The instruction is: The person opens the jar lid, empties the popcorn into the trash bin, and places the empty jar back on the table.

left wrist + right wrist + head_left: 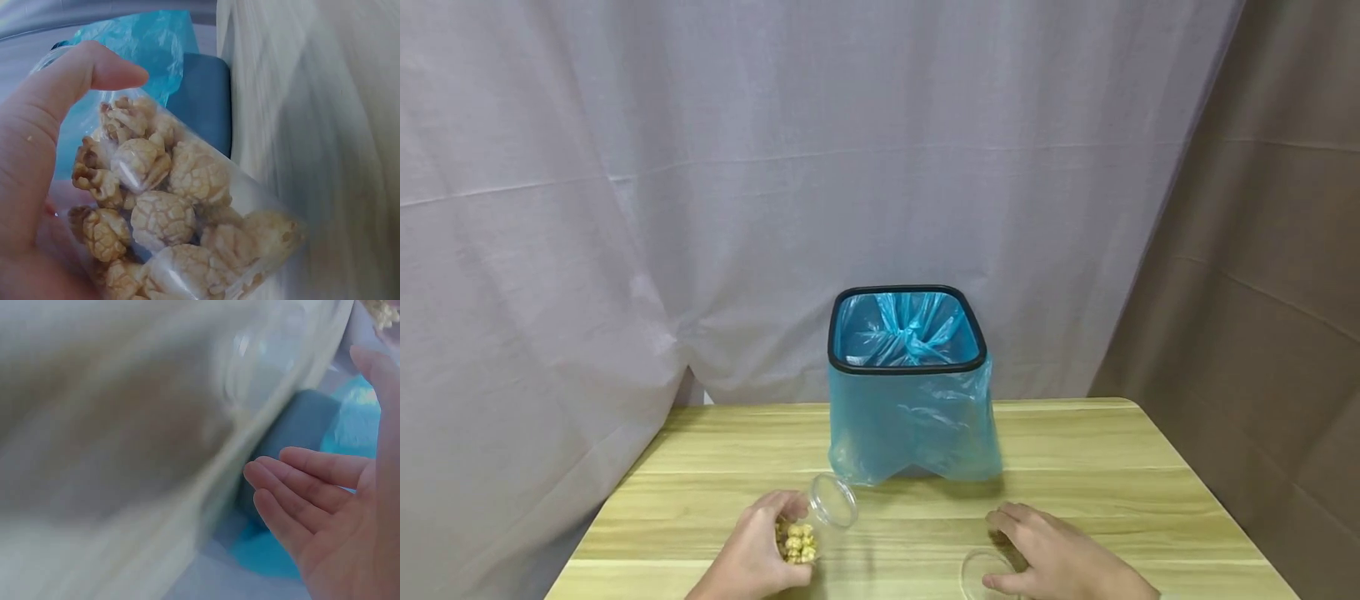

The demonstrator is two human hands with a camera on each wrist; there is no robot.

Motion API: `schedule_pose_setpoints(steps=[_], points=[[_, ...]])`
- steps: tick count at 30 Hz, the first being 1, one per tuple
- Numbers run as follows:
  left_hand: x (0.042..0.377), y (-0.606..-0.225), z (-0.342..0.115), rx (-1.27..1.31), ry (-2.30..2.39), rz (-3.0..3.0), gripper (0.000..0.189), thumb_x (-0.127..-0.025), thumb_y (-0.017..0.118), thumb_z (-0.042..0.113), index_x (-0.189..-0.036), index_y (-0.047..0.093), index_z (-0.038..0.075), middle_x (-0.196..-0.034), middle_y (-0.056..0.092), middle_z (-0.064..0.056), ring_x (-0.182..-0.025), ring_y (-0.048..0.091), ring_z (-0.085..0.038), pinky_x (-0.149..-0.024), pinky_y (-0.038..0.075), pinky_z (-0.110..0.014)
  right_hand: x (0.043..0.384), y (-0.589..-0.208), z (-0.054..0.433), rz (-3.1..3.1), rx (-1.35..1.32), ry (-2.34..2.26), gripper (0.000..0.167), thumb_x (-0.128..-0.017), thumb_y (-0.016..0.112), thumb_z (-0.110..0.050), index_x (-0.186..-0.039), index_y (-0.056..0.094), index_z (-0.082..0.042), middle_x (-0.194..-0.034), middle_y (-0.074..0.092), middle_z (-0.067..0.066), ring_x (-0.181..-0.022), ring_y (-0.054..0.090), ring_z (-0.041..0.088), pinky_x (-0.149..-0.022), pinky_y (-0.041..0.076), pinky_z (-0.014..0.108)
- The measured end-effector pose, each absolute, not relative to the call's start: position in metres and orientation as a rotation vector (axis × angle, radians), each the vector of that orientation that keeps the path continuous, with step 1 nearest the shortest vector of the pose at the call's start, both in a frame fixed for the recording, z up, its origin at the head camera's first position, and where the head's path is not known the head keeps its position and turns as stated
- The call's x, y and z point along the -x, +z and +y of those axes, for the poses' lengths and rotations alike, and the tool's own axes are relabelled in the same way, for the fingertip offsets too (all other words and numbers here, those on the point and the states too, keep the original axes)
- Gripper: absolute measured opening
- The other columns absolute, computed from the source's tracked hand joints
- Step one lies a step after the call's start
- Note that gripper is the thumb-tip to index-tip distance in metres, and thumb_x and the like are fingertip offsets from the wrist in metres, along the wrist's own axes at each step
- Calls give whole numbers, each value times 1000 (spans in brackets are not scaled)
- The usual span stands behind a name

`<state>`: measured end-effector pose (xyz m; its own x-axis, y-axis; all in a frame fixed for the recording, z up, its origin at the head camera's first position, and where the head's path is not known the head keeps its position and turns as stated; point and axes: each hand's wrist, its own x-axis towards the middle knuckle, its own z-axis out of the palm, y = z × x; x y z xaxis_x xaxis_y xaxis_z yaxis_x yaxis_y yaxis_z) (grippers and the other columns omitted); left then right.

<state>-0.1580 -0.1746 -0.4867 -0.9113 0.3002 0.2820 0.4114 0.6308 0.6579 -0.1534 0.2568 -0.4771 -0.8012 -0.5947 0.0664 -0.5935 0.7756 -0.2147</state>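
Out front of the blue-bagged bin (pixel 913 425), the left hand (pixel 756 546) had its fingers and thumb wrapped round a clear jar (pixel 187 206) of popcorn (pixel 799 543), tipped with its mouth binward. Meanwhile a clear lid (pixel 973 575) sat on the wooden table (pixel 1150 492) by the right hand (pixel 1056 554), grip wide, fingers pretty much straight.

The left grip (pixel 758 543) curves in a C, thumb opposite fingers; the right grip (pixel 1051 550) has loosely extended fingers, its thumb apart.
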Motion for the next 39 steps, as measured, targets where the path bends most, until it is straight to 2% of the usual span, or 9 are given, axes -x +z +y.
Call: schedule_pose_setpoints(steps=[4,6,10,15,19,23,29,35,39], points=[[159,-480,-184,551,-1132,-2712,69,-54,90,14,-119,69,10,-109,70,2,-99,63,-11,-87,58,-25,158,-455,266,3035,915,-315,80,-94,65,-69,-134,66,0,-134,68,18,-117,70,35,-93,61,52],[161,-475,-189,530,-1117,-2714,70,-53,90,14,-119,69,11,-109,69,5,-100,64,-13,-88,59,-25,163,-443,270,3056,871,-323,84,-94,63,-70,-138,63,2,-138,66,21,-122,68,38,-96,59,56],[164,-461,-200,500,-1081,-2732,69,-53,90,13,-119,68,15,-109,69,7,-103,65,-16,-87,58,-25,173,-419,277,3124,820,-296,89,-95,58,-73,-143,60,1,-142,64,20,-128,66,37,-102,57,56],[173,-436,-210,554,-987,-2691,64,-55,89,15,-116,69,12,-105,70,4,-99,65,-15,-83,58,-26,180,-382,282,3195,771,-207,92,-96,57,-72,-150,53,2,-150,58,25,-135,61,42,-107,54,59],[185,-414,-215,630,-816,-2622,64,-53,91,20,-112,70,10,-101,70,5,-95,65,-12,-81,58,-29,188,-354,284,3212,766,-155,90,-99,57,-68,-154,48,2,-156,53,25,-139,57,44,-109,52,61],[195,-390,-222,689,-704,-2567,64,-52,92,21,-111,70,6,-100,72,1,-93,65,-14,-80,59,-33,198,-330,282,3213,798,-109,89,-101,56,-65,-159,42,1,-162,47,23,-144,52,45,-111,49,63],[208,-355,-229,715,-493,-2516,64,-53,88,24,-112,69,4,-94,68,1,-87,57,-14,-73,52,-36,210,-301,277,3196,844,-104,88,-103,53,-63,-165,32,-4,-170,35,18,-153,42,42,-119,43,62],[220,-321,-231,719,-372,-2516,62,-54,87,25,-109,67,4,-91,63,-1,-88,57,-20,-75,52,-42,227,-281,270,3197,892,-46,90,-102,53,-64,-167,27,-6,-173,30,16,-157,36,41,-124,37,61],[229,-302,-229,737,-321,-2532,64,-57,88,26,-111,66,3,-97,67,-7,-93,60,-26,-80,55,-48,236,-273,266,3188,905,-23,91,-103,51,-64,-168,24,-6,-175,25,17,-159,31,42,-126,32,62]])
